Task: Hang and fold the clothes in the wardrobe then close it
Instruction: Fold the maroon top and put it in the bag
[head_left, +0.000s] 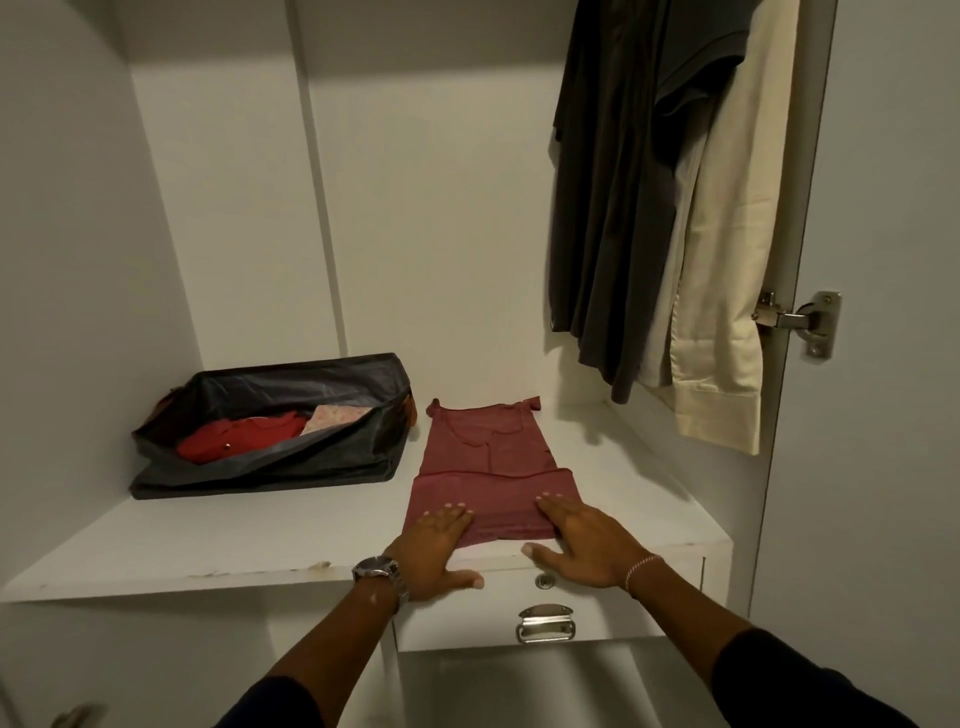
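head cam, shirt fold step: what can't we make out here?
- Hangers and rail of the dark garment and cream garment: cut off by the head view's top edge.
- Contents of the black bag: mostly hidden by its folds.
- Shirt hem: under left hand and right hand.

a black bag lies open at the left of the shelf, against the side wall. a metal hinge sits on the right panel. below the shelf edge, a drawer carries a round lock above a metal handle.
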